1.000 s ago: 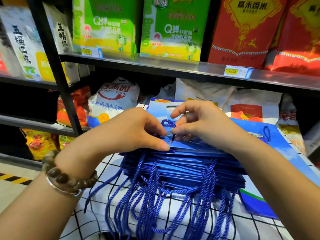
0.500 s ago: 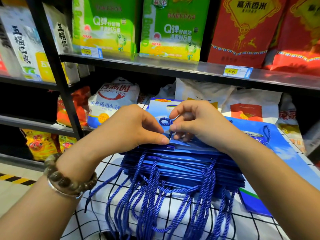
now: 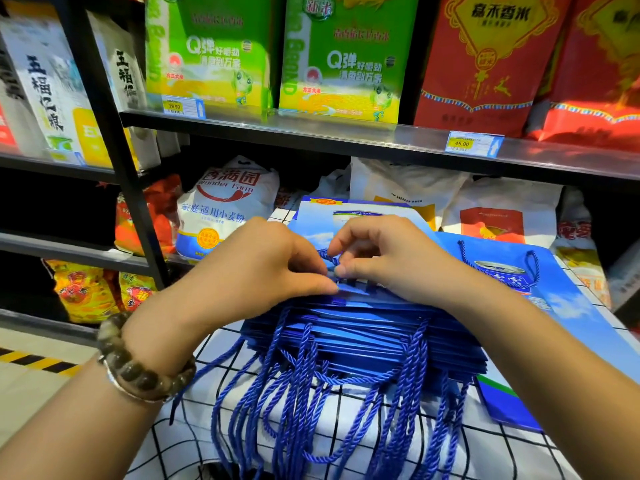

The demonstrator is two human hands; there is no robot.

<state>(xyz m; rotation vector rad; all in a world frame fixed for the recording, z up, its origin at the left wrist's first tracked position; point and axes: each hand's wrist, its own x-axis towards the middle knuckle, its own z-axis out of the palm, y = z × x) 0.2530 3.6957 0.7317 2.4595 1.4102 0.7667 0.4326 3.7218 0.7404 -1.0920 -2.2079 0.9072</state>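
A stack of flat blue paper gift bags (image 3: 363,334) lies on a white cloth with a black grid (image 3: 353,441). Their blue rope handles (image 3: 294,403) hang over the near edge. My left hand (image 3: 252,268), a bead bracelet on its wrist, pinches the top bag's upper edge with thumb and fingers. My right hand (image 3: 391,261) pinches a blue rope handle (image 3: 327,258) of the top bag between thumb and forefinger, close to the left thumb. Another blue bag (image 3: 554,296) lies flat to the right, printed side up.
A black metal shelf (image 3: 346,133) stands right behind, with green boxes (image 3: 339,60) and red bags (image 3: 485,64) on top and price tags (image 3: 472,144) on its edge. Flour sacks (image 3: 225,209) fill the lower level. A shelf post (image 3: 114,157) rises at left; floor with yellow-black tape (image 3: 34,362) lies below left.
My right hand has pulled the rope handle slightly up and toward me through the top bag's edge. My left hand has stayed pinching the edge. The view shifted a little.
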